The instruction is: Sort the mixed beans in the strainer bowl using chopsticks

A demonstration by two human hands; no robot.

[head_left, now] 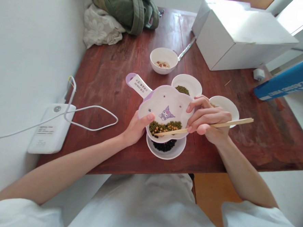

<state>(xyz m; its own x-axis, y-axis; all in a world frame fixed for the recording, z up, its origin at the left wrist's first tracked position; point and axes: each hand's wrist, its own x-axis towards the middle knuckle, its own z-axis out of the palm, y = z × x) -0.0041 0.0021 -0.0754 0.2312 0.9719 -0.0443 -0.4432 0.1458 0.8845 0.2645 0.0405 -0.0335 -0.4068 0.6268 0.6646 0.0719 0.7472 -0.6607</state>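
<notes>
Pale, glossy flower-shaped dish (164,105) tilts in the left hand (136,129), gripped at its rim above a white bowl (165,156) of black beans (164,145); the right hand (207,118) pinches slim wooden chopsticks (233,123), tips at the green beans (164,127).

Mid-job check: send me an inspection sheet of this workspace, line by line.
Surface: red-brown wooden table, worn finish.
Job's things: flower-shaped plate with mixed green and brown beans; white bowl of black beans under it; white dish of mung beans; second white dish; white bowl of reddish beans.
Clutter: white cardboard box, blue packet, green bag, floral cloth.
Grippers: left hand holds the plate's rim; right hand holds wooden chopsticks over the beans.
Cables: white cable from white power unit.
Surroundings: white wall at left.
</notes>
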